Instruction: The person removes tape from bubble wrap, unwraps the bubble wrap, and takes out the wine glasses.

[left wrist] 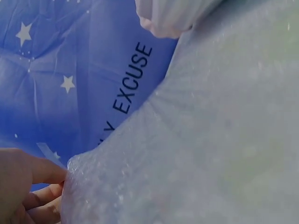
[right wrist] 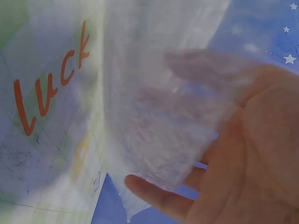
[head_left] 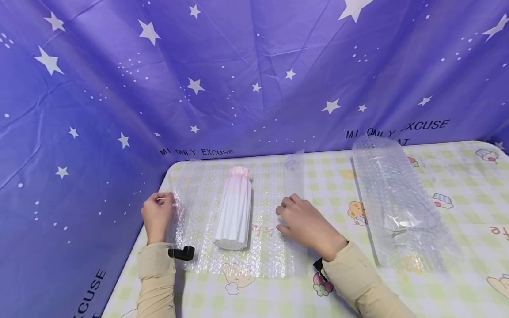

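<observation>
A fluted vase (head_left: 233, 210), white fading to pink at its neck, lies on a spread sheet of clear bubble wrap (head_left: 199, 260), pink end away from me. At the sheet's left edge my left hand (head_left: 157, 214) pinches the bubble wrap (left wrist: 154, 163) between thumb and fingers. My right hand (head_left: 304, 223) is at the sheet's right edge, fingers loosely bent and spread. In the right wrist view, part of the right hand (right wrist: 252, 140) shows blurred through the raised translucent wrap (right wrist: 154, 135). Part of the vase (left wrist: 166, 18) shows at the top of the left wrist view.
To the right lies another piece of bubble wrap (head_left: 397, 207), loosely layered. A green-and-white checked cloth with cartoon prints covers the table (head_left: 473, 247). Behind and to the left hangs a blue-purple curtain (head_left: 238, 57) with white stars and lettering.
</observation>
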Motion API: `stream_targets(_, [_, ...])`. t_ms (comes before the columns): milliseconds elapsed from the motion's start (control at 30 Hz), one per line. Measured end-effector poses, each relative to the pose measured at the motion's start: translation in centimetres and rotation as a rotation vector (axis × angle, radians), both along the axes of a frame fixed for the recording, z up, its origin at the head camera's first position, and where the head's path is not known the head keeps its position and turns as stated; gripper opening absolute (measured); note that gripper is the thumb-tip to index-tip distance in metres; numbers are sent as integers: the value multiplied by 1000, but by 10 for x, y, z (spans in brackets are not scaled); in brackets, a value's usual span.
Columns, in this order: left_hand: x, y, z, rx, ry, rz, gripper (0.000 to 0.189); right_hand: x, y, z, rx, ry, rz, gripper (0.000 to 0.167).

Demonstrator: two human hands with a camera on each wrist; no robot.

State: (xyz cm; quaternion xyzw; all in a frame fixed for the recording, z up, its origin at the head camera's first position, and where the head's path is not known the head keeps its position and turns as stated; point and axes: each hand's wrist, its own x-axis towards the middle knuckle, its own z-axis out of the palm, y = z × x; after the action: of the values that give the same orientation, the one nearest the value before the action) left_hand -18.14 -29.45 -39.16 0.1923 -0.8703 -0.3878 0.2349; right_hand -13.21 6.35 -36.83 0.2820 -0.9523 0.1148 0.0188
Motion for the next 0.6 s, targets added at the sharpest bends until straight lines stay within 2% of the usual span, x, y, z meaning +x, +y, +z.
stream_targets(233, [-1, -9, -8, -33, -31, 21, 22, 2, 5, 1, 45, -102, 2, 16])
stream_targets(467, [3, -21, -11, 35, -89, -17, 22, 5, 5, 0, 40, -211, -18, 14])
stream_targets(600, [5, -25, -9, 16, -123, -42, 24, 6, 4, 1, 25, -235, -41, 14])
